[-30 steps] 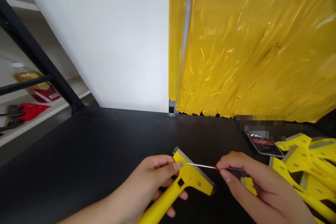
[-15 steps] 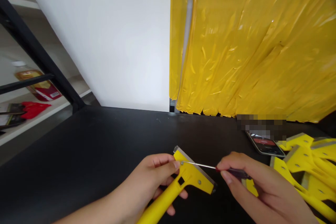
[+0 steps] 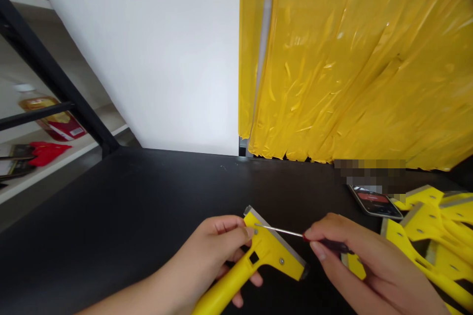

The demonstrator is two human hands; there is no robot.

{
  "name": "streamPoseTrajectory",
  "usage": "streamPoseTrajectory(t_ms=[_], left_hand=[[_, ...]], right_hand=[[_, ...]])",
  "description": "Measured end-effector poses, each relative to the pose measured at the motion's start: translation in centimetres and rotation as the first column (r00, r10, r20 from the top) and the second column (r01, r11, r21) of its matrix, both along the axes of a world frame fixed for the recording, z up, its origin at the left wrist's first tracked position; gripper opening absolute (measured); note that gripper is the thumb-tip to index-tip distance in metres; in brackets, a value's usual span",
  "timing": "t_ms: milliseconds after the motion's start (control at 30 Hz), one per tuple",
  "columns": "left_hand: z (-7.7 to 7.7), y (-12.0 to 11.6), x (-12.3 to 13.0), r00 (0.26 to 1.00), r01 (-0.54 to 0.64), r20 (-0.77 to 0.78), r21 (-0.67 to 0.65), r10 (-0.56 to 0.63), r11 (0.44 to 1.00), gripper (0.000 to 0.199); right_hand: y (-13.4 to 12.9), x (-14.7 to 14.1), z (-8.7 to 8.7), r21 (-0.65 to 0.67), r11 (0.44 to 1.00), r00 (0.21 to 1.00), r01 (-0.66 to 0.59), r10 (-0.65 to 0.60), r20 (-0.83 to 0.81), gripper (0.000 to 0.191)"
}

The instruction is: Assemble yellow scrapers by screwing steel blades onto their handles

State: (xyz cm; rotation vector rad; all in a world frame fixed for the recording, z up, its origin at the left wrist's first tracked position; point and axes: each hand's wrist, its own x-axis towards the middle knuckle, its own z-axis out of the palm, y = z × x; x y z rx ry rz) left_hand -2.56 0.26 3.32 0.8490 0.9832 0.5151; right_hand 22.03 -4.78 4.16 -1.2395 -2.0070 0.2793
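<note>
My left hand (image 3: 219,246) grips a yellow scraper (image 3: 271,251) by its head and upper handle, thumb beside one of its two screws. A metal blade edge runs along the scraper's far side, with a dark cap at the lower right end. Between the thumb and fingers of my right hand (image 3: 347,251) is a screwdriver (image 3: 288,232) with a dark red handle and a thin shaft. Its tip lies over the scraper's head, just above the upper screw; whether it touches the surface I cannot tell.
Several more yellow scrapers (image 3: 439,236) are heaped at the right, near a phone (image 3: 375,202) on the black table (image 3: 129,216). Yellow plastic sheeting (image 3: 351,69) and a white panel (image 3: 158,59) stand behind. At left, a shelf holds a bottle (image 3: 51,113) and a red item (image 3: 48,152).
The screwdriver tip has shifted slightly off the upper screw, toward the blade edge. The scraper's lower right end has tilted down a little. Both hands keep their holds.
</note>
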Motion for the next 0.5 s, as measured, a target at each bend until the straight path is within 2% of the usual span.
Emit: streamPoseTrajectory(t_ms=[167,333,500], left_hand=[[0.09,-0.19,0.17,1.0,-0.021,-0.012,0.0,0.021,1.0,0.022],[0.11,-0.23,0.3,0.999,-0.031,-0.015,0.013,0.031,0.999,0.023],[-0.14,-0.19,0.26,0.999,-0.036,-0.003,0.023,0.036,0.999,0.024]], right_hand=[[-0.32,-0.4,0.08,0.068,0.996,0.995,0.058,-0.051,-0.09,0.01],[-0.3,-0.3,-0.01,0.054,0.998,1.0,0.016,-0.016,-0.015,0.014],[-0.36,-0.77,0.21,0.13,0.992,1.0,0.001,0.0,-0.013,0.019]])
